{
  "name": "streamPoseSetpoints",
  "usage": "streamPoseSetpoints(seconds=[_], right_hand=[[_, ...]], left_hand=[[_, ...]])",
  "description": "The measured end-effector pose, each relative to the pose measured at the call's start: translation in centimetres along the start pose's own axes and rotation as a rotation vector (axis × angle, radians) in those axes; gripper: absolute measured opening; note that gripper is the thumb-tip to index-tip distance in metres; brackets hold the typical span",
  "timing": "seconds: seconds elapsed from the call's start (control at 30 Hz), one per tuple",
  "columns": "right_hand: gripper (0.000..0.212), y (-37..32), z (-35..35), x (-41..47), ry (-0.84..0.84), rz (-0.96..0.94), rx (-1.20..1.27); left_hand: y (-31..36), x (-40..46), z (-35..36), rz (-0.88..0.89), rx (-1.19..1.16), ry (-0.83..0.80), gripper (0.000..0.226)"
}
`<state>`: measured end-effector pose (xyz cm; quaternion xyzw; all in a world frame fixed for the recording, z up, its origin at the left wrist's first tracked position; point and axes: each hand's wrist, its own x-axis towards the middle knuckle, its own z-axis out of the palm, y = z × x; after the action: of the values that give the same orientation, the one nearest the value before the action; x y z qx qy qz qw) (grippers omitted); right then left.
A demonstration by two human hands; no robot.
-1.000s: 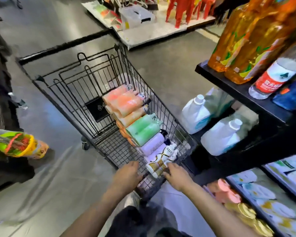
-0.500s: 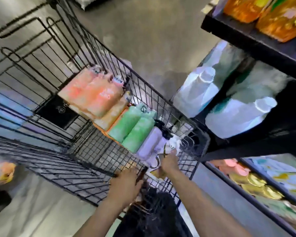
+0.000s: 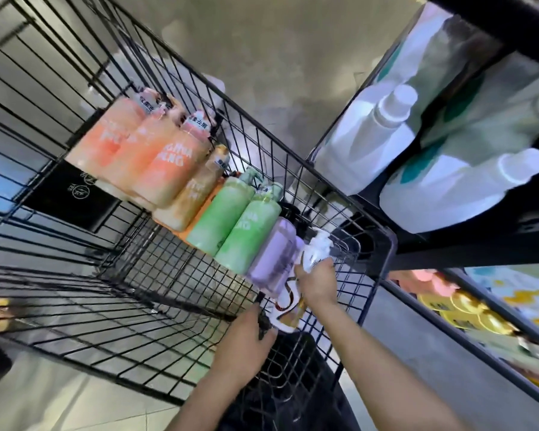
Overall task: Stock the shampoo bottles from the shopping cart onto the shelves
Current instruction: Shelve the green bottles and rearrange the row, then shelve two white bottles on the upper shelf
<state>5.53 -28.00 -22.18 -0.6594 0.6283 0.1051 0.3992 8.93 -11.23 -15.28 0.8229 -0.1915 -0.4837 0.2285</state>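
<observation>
Right hand (image 3: 316,283) holds one white bottle (image 3: 313,259); two green bottles (image 3: 231,219) beside.

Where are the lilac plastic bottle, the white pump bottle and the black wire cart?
lilac plastic bottle (image 3: 274,256), head view, mid body
white pump bottle (image 3: 316,248), head view, pump neck
black wire cart (image 3: 383,234), head view, corner rim

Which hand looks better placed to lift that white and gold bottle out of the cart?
The right hand: it already grips the white and gold pump bottle on the shelf side. The left hand only holds the black wire cart's rim.
</observation>
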Motion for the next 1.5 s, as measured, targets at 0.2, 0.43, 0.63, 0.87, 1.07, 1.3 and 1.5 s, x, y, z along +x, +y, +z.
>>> streamPoseSetpoints(seconds=[0.2, 0.43, 0.63, 0.87, 1.07, 1.3, 1.5], right_hand=[[0.054, -1.5, -3.4, -6.9, -0.164, -0.164, 0.020], [0.040, -1.7, -3.6, -4.6, -0.234, -0.167, 0.006], [0.062, -0.1, 0.3, 0.5, -0.092, 0.154, -0.165], [0.057, 0.0, 0.8, 3.4, -0.119, 0.218, -0.218], [0.058, 0.2, 2.5, 4.5, 0.002, 0.334, -0.189], [0.050, 0.0, 2.3, 3.5, 0.092, 0.324, 0.089], [0.061, 0.7, 2.1, 1.0, 0.128, 0.223, 0.126]], left_hand=[[0.9, -0.4, -0.5, 0.001, -0.126, -0.064, 0.072], [-1.4, -1.5, -1.4, -0.116, -0.413, 0.030, 0.069], [-1.7, -1.7, -1.3, -0.089, -0.555, 0.043, 0.042], [-2.0, -1.1, -1.1, -0.040, -0.650, 0.003, 0.059], [-2.0, -1.0, -0.9, -0.052, -0.608, 0.019, 0.057], [-2.3, -0.8, -0.7, -0.052, -0.565, 0.041, 0.052], [-1.6, -1.1, -1.0, -0.041, -0.599, 0.034, 0.031]])
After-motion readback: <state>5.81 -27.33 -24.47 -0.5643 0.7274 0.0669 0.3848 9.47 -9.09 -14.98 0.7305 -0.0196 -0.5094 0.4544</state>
